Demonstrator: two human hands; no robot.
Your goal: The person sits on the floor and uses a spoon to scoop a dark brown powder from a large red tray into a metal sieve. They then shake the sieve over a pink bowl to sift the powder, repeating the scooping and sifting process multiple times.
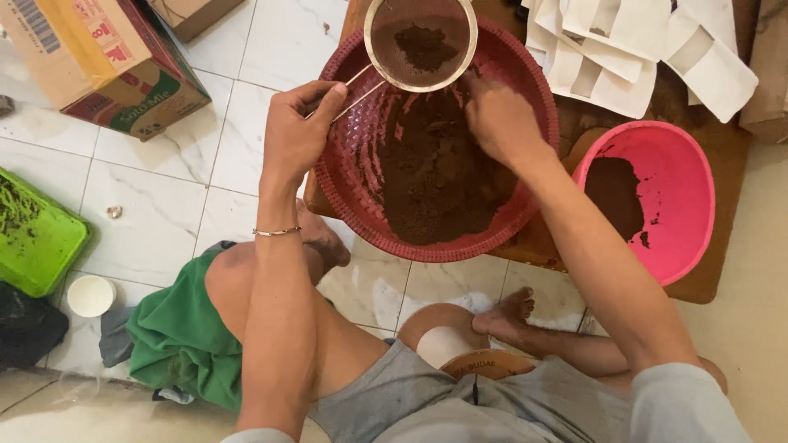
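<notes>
My left hand [300,131] grips the thin wire handle of a round metal sieve [420,45]. The sieve hangs over the far side of a red woven tray [349,176] and holds a small clump of dark brown powder. A wide heap of the same brown powder [431,176] lies in the tray. My right hand [499,115] reaches down into the tray, fingers on the powder just below the sieve's rim. A thin bracelet circles my left wrist.
A pink plastic bowl [665,193] with brown powder sits right of the tray on a wooden board [714,279]. White paper pouches [632,49] lie at the top right. A cardboard box [98,57], green tray [37,238], white cup [90,295] and green cloth [176,336] are on the tiled floor.
</notes>
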